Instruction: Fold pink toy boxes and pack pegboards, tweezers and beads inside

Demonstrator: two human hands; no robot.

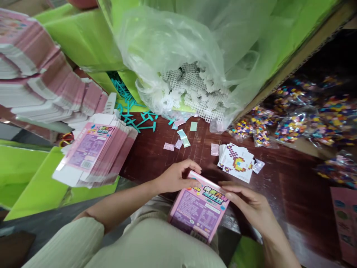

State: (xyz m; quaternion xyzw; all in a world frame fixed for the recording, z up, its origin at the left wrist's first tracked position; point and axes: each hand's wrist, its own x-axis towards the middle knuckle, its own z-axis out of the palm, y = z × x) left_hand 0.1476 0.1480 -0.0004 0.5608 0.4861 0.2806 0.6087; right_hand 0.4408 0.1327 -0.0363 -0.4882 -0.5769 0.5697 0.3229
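A pink and purple printed carton box (196, 212) is tilted against my body at the table's near edge, its printed panel facing up. At its upper left corner my left hand (177, 176) grips it, thumb over the panel and fingers bent behind the top edge. My right hand (248, 201) holds the upper right corner, thumb on the face and fingers along the top. Just beyond lie small pastel sachets (181, 134) and a stack of white cards (237, 163) printed with a pixel pattern. The box's lower end is partly hidden against my clothing.
Flattened pink cartons (92, 149) are stacked at left, with more piles (41, 74) behind. Teal plastic tools (139, 121) spill from a green container. A clear bag (178, 41) holds white grid plates (200, 93). Packets of colourful beads (295, 123) lie at right on the dark table (279, 190).
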